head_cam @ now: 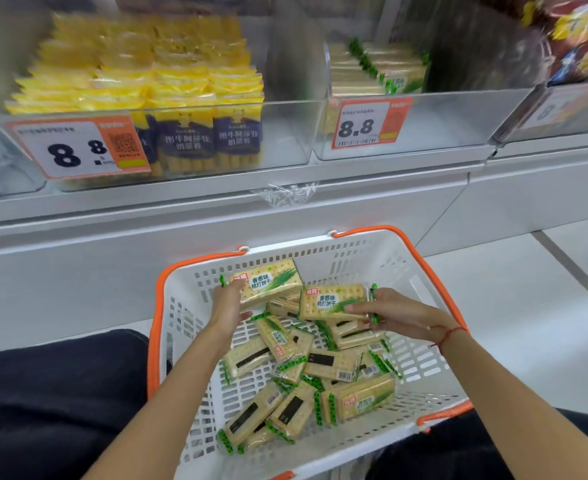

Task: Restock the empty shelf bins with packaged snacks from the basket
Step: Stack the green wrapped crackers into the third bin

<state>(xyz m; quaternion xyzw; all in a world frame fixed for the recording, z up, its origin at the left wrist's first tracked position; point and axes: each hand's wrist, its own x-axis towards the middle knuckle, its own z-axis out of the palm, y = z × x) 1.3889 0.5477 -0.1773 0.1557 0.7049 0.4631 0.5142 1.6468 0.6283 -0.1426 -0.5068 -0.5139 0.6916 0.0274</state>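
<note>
A white basket (420,355) with orange handles sits in front of me, holding several green-trimmed cracker packs (323,367). My left hand (228,306) grips one cracker pack (273,282) at its left end, lifted above the pile. My right hand (394,313) holds a second cracker pack (334,301) by its right end, thumb on top. Above, a clear shelf bin (459,116) with an 8.8 price tag holds a short row of the same crackers (379,69) at its left side; the rest of it is bare.
To the left, another clear bin (285,133) is packed with yellow snack packs (140,81). Dark red bags (580,36) fill a bin at the far right. A white shelf ledge (216,202) runs between bins and basket. My dark-clothed legs flank the basket.
</note>
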